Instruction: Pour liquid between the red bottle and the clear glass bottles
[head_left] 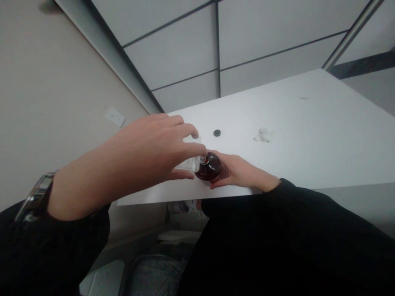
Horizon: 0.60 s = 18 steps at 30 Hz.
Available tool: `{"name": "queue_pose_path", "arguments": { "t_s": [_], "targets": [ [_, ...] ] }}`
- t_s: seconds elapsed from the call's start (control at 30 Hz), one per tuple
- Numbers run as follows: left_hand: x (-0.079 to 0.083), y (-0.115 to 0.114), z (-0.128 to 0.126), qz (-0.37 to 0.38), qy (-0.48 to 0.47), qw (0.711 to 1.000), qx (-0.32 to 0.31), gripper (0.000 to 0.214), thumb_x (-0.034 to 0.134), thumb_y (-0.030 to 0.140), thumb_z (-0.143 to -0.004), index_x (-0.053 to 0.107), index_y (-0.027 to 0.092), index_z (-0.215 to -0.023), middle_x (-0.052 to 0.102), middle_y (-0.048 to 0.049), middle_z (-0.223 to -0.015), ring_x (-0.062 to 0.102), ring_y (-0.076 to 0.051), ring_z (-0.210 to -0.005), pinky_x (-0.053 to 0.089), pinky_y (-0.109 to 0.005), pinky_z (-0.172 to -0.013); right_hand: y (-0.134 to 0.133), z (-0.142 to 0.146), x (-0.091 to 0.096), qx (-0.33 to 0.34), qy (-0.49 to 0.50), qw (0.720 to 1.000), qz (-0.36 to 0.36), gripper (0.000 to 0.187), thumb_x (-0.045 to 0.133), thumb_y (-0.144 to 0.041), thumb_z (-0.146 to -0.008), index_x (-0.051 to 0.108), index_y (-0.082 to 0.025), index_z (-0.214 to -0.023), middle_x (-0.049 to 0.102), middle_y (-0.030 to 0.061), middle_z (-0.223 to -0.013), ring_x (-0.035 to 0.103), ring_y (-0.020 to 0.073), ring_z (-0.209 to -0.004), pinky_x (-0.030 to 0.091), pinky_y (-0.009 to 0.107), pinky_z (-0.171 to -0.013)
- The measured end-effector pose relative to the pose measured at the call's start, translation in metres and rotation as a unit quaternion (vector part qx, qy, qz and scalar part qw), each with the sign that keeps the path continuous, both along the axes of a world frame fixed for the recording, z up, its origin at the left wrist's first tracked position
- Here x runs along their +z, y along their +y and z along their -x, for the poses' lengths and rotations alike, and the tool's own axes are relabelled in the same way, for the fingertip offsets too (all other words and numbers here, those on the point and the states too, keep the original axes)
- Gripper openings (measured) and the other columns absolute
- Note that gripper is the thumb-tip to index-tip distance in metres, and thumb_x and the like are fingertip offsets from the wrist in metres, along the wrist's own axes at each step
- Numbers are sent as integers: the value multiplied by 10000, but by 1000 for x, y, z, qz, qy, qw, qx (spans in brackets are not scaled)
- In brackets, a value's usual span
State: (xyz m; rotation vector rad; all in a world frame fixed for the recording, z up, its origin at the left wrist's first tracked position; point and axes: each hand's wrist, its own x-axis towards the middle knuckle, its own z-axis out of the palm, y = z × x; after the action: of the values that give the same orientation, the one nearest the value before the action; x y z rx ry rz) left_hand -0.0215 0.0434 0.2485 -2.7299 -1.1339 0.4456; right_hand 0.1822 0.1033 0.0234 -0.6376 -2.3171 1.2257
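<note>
My left hand [145, 158] is closed around a small clear container [189, 161], held tipped with its mouth against the opening of a round dark red bottle [210, 166]. My right hand [239, 172] wraps the far side of that bottle and steadies it on the white table [308, 139] near the front edge. A watch sits on my left wrist. Both sleeves are black.
A small black cap [217, 132] lies on the table behind the bottle. A crumpled white tissue [264, 135] lies to its right. A wall with a socket plate [115, 117] is at the left. Below the table edge are a chair and some boxes.
</note>
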Motion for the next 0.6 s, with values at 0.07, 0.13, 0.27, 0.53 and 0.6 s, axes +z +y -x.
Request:
{"name": "queue_pose_path", "arguments": {
  "t_s": [0.07, 0.13, 0.27, 0.53, 0.6],
  "targets": [
    [0, 0, 1, -7, 16, 1000, -8, 302, 688, 495, -994, 760, 323, -1231, 787, -62, -1247, 731, -288, -1092, 604, -411, -869, 0, 0, -1, 0, 2, 1000, -2, 1051, 919, -579, -740, 423, -324, -1631, 692, 90, -1486, 701, 381, -1292, 554, 489, -1040],
    [0, 0, 0, -9, 27, 1000, -10, 322, 701, 498, -985, 748, 326, -1253, 787, -56, -1255, 729, -283, -1087, 600, -401, -857, 0, 0, -2, 0, 3, 1000, -4, 1055, 919, -586, -737, 423, -325, -1631, 686, 89, -1496, 696, 382, -1303, 551, 492, -1050],
    [1, -2, -5, -18, 40, 999, 15, 443, 781, 458, -919, 691, 266, -1308, 797, -69, -1212, 738, -284, -1038, 585, -394, -840, 0, 0, 1, 0, 1, 1000, -1, 1049, 924, -561, -742, 429, -318, -1634, 701, 93, -1475, 698, 382, -1298, 549, 482, -1052],
    [0, -1, -9, -27, 82, 994, 66, 435, 774, 376, -898, 664, 186, -1274, 794, -103, -1114, 750, -296, -952, 583, -389, -765, 0, 0, 6, 6, 2, 1000, 19, 1017, 929, -521, -744, 453, -314, -1618, 735, 73, -1418, 719, 356, -1251, 543, 458, -1036],
    [0, -1, -7, -23, 73, 996, 55, 359, 712, 290, -934, 663, 170, -1269, 790, -111, -1146, 751, -292, -978, 587, -390, -772, 0, 0, 6, 6, 0, 1000, 18, 1013, 931, -525, -740, 459, -322, -1613, 739, 71, -1409, 726, 358, -1234, 549, 457, -1019]
  ]
}}
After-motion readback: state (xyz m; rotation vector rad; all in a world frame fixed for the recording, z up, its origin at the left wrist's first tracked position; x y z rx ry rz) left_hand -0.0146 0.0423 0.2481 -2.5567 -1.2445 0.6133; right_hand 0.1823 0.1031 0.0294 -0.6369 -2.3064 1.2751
